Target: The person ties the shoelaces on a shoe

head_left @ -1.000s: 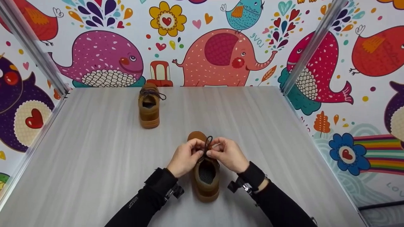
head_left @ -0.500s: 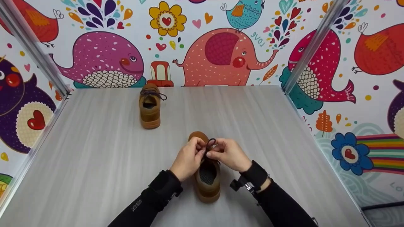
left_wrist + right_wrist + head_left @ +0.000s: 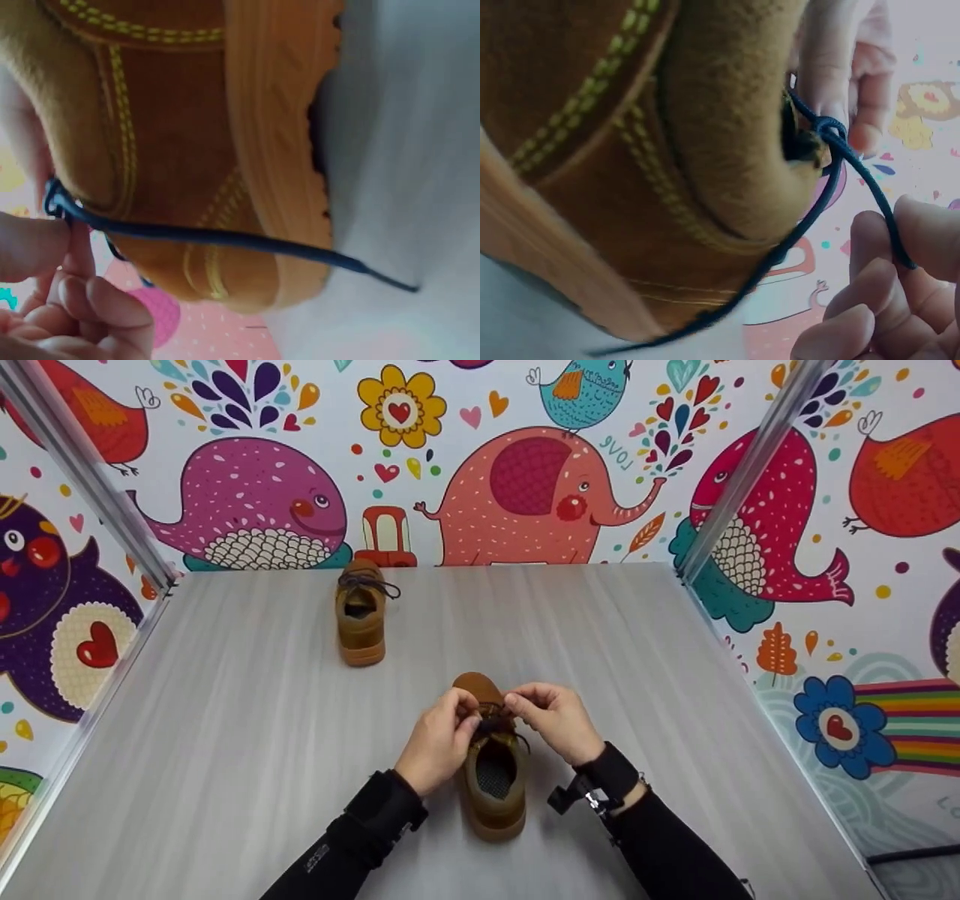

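Note:
A brown shoe (image 3: 491,814) with yellow stitching stands upright, heel toward me. Both hands work at its dark shoelace (image 3: 874,187). My left hand (image 3: 439,742) pinches the lace between thumb and fingertips, left of the knot. On the other side, my right hand (image 3: 559,724) pinches a loop of lace between thumb and index finger, its other fingers curled. The knot sits over the tongue in the right wrist view. One lace end hangs down the shoe's side in each wrist view, reaching past the sole in the left one.
A matching brown shoe (image 3: 361,622) with a tied lace stands farther back on the left. Both shoes rest on a pale wood-grain tabletop (image 3: 247,697). Walls with printed cartoon animals (image 3: 525,502) enclose the back and sides, with metal posts (image 3: 720,502) at the corners.
The lace loop that stood up between the hands is now drawn down to the shoe. My hands have parted, the right one moving outward to the right with its lace.

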A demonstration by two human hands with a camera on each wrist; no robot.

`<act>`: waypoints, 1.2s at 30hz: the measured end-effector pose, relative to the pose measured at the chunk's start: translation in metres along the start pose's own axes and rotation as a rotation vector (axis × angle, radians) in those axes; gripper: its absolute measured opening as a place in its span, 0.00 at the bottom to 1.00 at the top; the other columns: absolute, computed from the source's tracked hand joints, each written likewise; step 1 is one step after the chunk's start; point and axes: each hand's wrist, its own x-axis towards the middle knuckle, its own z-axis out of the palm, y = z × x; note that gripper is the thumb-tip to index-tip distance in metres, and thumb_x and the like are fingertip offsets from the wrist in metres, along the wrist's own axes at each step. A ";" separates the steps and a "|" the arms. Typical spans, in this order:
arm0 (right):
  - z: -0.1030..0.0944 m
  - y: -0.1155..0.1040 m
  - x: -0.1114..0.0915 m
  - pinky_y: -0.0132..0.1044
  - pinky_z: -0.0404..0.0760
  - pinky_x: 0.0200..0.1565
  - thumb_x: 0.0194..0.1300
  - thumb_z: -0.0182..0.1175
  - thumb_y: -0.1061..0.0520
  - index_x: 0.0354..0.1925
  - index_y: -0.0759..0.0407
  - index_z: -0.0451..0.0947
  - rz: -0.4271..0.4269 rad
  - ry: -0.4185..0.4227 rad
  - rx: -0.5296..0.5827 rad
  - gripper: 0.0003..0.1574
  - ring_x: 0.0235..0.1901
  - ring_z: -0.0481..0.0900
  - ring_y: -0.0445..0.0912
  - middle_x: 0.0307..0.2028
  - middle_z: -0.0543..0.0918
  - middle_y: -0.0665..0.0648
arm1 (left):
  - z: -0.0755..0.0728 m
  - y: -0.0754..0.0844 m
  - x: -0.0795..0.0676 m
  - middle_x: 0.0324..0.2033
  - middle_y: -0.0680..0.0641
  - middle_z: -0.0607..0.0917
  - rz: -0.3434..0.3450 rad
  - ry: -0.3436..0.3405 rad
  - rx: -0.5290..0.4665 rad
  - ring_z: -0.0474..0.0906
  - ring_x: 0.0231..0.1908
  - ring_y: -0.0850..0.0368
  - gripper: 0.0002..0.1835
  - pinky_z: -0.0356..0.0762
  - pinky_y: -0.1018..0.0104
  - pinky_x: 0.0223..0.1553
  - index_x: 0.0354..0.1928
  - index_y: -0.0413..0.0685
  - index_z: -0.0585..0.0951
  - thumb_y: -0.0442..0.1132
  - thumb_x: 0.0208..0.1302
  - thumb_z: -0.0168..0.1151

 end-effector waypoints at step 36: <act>-0.019 0.061 -0.015 0.27 0.73 0.29 0.77 0.64 0.59 0.38 0.58 0.87 0.212 -0.096 0.338 0.08 0.23 0.76 0.35 0.27 0.88 0.44 | -0.002 -0.039 -0.020 0.48 0.33 0.83 -0.412 0.126 -0.626 0.82 0.47 0.60 0.09 0.82 0.75 0.50 0.54 0.26 0.73 0.21 0.76 0.54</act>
